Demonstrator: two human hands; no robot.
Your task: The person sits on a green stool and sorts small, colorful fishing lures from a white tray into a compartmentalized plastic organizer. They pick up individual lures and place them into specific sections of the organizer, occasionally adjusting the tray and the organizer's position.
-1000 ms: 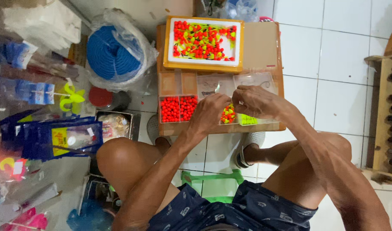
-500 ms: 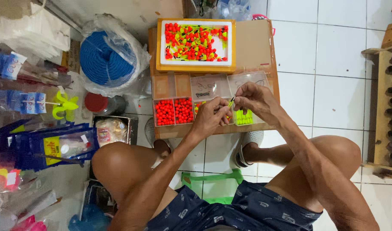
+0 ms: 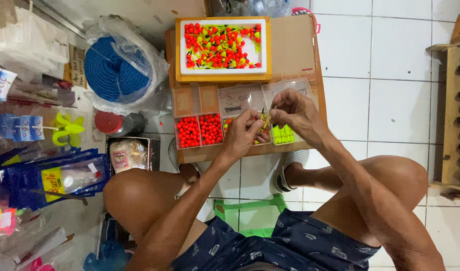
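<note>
The thin piece pinched between the left hand (image 3: 245,133) and right hand (image 3: 293,111) is too small to tell. The hands hide part of the tray (image 3: 240,100). The rack (image 3: 453,100) is cut off.

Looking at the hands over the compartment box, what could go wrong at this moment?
1. Both hands, left hand and right hand, pinch a thin small piece above the clear compartment box; it could slip and fall among the wrong parts.
2. The open compartments of red beads lie beside the left wrist; a bump might scatter them onto the tiled floor.
3. The box sits near the edge of the cardboard surface, so a push might tip it.
</note>
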